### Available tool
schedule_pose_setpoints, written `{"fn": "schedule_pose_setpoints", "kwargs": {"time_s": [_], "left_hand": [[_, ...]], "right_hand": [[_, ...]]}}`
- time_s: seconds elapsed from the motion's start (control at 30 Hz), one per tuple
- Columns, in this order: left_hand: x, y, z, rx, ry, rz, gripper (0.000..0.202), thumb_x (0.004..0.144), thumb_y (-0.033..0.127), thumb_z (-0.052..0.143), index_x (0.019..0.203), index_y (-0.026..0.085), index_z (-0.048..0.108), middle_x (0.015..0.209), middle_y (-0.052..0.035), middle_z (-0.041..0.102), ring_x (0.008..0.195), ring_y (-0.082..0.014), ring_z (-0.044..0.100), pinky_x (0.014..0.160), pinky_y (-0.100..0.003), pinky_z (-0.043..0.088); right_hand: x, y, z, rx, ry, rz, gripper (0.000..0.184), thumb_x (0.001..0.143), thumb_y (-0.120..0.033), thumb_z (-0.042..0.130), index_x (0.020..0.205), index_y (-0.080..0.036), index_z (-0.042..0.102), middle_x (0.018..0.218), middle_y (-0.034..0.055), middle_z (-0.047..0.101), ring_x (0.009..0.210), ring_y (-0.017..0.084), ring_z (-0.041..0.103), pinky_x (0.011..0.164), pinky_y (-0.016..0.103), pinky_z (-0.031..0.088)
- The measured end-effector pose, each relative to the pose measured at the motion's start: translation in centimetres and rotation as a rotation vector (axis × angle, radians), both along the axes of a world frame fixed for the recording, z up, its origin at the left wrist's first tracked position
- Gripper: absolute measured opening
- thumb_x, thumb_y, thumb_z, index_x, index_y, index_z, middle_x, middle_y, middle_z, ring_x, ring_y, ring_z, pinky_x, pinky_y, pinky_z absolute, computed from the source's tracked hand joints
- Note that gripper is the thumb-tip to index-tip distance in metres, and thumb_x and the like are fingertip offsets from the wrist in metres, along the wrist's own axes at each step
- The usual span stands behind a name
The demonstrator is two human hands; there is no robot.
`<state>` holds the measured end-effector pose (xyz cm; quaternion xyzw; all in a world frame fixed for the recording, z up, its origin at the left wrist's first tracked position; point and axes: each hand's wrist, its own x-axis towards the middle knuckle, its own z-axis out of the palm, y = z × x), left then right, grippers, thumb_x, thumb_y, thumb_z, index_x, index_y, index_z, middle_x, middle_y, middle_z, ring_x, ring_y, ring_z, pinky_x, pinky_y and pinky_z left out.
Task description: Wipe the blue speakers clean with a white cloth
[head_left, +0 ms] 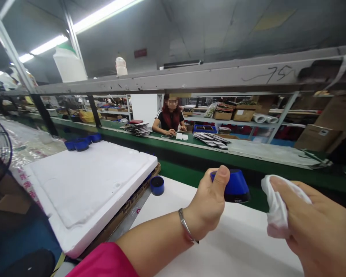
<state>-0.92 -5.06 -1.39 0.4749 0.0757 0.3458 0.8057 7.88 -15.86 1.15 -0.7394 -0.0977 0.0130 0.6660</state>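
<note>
My left hand (209, 206) is closed around a blue speaker-like housing (237, 186) with a black base marked "DC5V", held up over the white worktop (219, 246). The thumb presses on its near side. To the right, my right hand (320, 223) pinches a crumpled white cloth (276, 207), a short gap away from the housing. A similar blue piece with a dark top (157, 186) stands on the worktop's far left corner. Several more blue pieces (81, 144) sit at the back of the white foam slab (89, 177).
A green bench (173, 173) runs across beyond the worktop, with stacked flat sheets (212, 140) on it. A person (170, 117) sits at its far side, hands on small white pieces. Overhead spans a grey shelf (190, 79) holding a white jug (69, 63). A fan (0, 154) stands at left.
</note>
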Motion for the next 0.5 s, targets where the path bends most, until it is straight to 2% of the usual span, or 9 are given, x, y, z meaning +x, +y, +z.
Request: {"fn": "schedule_pose_setpoints", "kwargs": {"time_s": [0.07,0.17,0.23,0.37,0.5], "left_hand": [[0.1,0.3,0.1,-0.007,-0.014,0.024,0.084,0.071,0.091,0.072,0.110,0.017,0.063,0.096,-0.0064,0.067,0.104,-0.0280,0.065,0.096,-0.042,0.052],[0.2,0.4,0.0,-0.008,-0.020,0.051,0.080,0.074,0.089,0.072,0.108,0.017,0.064,0.096,-0.0059,0.067,0.104,-0.0265,0.064,0.097,-0.041,0.051],[0.1,0.4,0.1,0.003,-0.020,0.074,0.081,0.074,0.090,0.071,0.108,0.017,0.063,0.098,-0.0050,0.067,0.102,-0.0245,0.063,0.098,-0.040,0.050],[-0.6,0.5,0.6,0.083,0.032,0.131,0.083,0.073,0.091,0.069,0.109,0.017,0.060,0.103,-0.0059,0.066,0.102,-0.0239,0.061,0.097,-0.039,0.050],[-1.4,0.4,0.9,0.188,0.089,0.180,0.074,0.081,0.083,0.070,0.115,0.017,0.060,0.114,-0.0107,0.069,0.108,-0.0261,0.063,0.097,-0.038,0.050]], "right_hand": [[-0.8,-0.2,0.0,0.049,-0.001,0.010,0.053,0.056,-0.063,0.086,0.089,-0.024,0.072,0.055,-0.0032,0.050,0.040,0.017,0.043,0.029,0.030,0.035],[-2.2,-0.4,-0.1,0.021,-0.108,0.012,0.050,0.064,-0.069,0.082,0.086,-0.025,0.073,0.056,-0.0026,0.050,0.044,0.017,0.043,0.033,0.029,0.036],[-3.0,-0.4,-0.1,-0.042,-0.233,0.029,0.046,0.070,-0.071,0.076,0.080,-0.026,0.072,0.055,-0.0012,0.052,0.046,0.017,0.045,0.036,0.029,0.037],[-3.8,-0.4,-0.2,-0.235,-0.463,0.115,0.040,0.073,-0.069,0.068,0.070,-0.030,0.069,0.052,-0.0003,0.056,0.046,0.020,0.049,0.043,0.032,0.043],[-4.6,-0.1,-0.9,-0.267,-0.514,0.094,0.036,0.077,-0.067,0.066,0.074,-0.031,0.068,0.053,-0.0020,0.057,0.048,0.020,0.050,0.048,0.033,0.043]]}}
